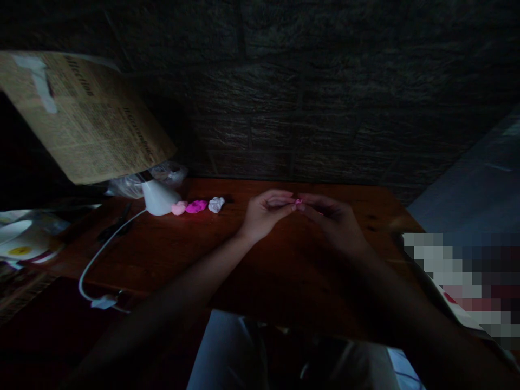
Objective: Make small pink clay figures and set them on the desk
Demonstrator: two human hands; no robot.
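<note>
Over the wooden table, my left hand (264, 214) and my right hand (335, 216) meet at the fingertips. Between them is a small bit of pink modelling clay (299, 201), pinched by the thumbs and fingers of both hands. Most of that piece is hidden behind the fingertips. To the left of my hands three soft lumps lie in a row on the table: a white lump (216, 204), a bright pink lump (196, 206) and a pale pink lump (179, 208). The pale one sits against the lamp's base.
A lamp with a newsprint shade (101, 119) and white base (156, 197) stands at the left. Its white cable (91, 262) hangs over the front edge of the table (162, 260). Dark scissors (116, 227) lie nearby. Behind rises a dark brick-patterned wall (284, 108).
</note>
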